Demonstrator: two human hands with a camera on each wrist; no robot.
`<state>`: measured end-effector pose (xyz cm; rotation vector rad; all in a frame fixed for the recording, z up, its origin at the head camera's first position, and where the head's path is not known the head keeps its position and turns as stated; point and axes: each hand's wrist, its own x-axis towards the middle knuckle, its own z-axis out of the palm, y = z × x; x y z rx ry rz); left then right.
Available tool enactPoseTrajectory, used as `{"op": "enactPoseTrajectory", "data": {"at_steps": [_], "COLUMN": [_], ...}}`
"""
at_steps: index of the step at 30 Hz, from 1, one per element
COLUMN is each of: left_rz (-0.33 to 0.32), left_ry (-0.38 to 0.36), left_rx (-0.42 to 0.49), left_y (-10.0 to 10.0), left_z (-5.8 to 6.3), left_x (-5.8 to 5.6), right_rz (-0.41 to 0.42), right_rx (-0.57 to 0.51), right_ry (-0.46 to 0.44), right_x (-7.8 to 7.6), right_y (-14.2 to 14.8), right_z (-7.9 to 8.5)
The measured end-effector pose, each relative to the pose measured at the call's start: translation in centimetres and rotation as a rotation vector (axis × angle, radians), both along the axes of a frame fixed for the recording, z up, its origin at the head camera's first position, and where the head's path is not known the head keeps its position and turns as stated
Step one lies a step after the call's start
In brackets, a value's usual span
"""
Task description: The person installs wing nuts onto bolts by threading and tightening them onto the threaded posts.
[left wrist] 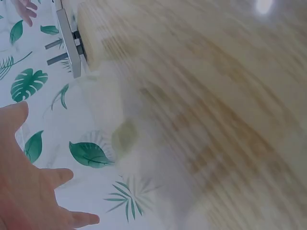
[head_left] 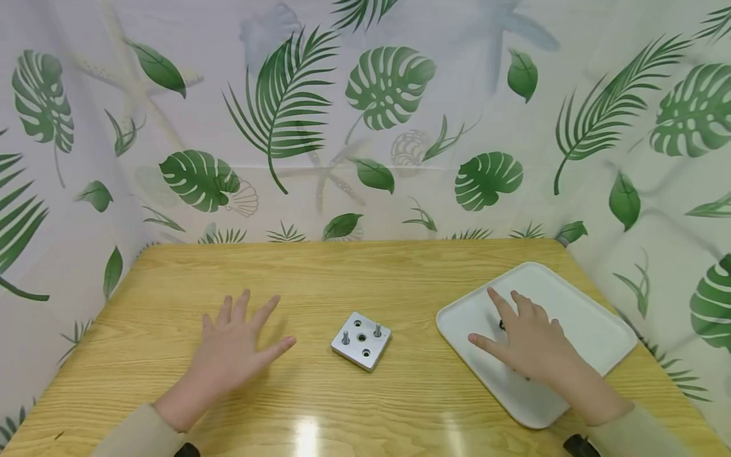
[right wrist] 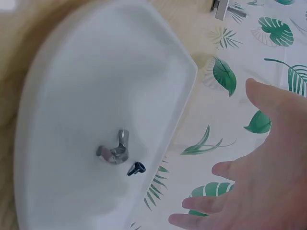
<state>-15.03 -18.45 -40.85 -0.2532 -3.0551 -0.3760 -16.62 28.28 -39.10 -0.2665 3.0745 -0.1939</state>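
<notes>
A square silver metal plate (head_left: pixel 368 346) lies on the wooden table between my hands, with two pins standing up from it and several holes in its face. To its left my left hand (head_left: pixel 231 346) hovers with spread fingers, holding nothing. My right hand (head_left: pixel 531 339), fingers also spread and holding nothing, is over the white tray (head_left: pixel 594 317) and partly hides what lies inside. The right wrist view shows a silver piece like a wing nut (right wrist: pixel 115 152) and a small black screw (right wrist: pixel 136 168) on the tray bottom. In the left wrist view the plate (left wrist: pixel 71 40) appears edge-on.
The wooden table (head_left: pixel 320 273) reaches back to a white curtain (head_left: pixel 422 190) printed with green leaves, which also runs along both sides. The tray sits at an angle near the table's right edge. Light glares off the wood near the front.
</notes>
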Motion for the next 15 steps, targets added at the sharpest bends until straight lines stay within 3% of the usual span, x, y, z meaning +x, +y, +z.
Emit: {"op": "enactPoseTrajectory", "data": {"at_steps": [15], "left_rz": [-0.089], "left_ry": [-0.053], "left_rx": [0.047], "left_y": [3.0], "left_z": [0.5], "left_x": [-1.4], "right_rz": [-0.024], "right_rx": [-0.009], "right_ry": [-0.015], "right_x": [-1.8], "right_y": [1.5], "right_z": [0.9]}}
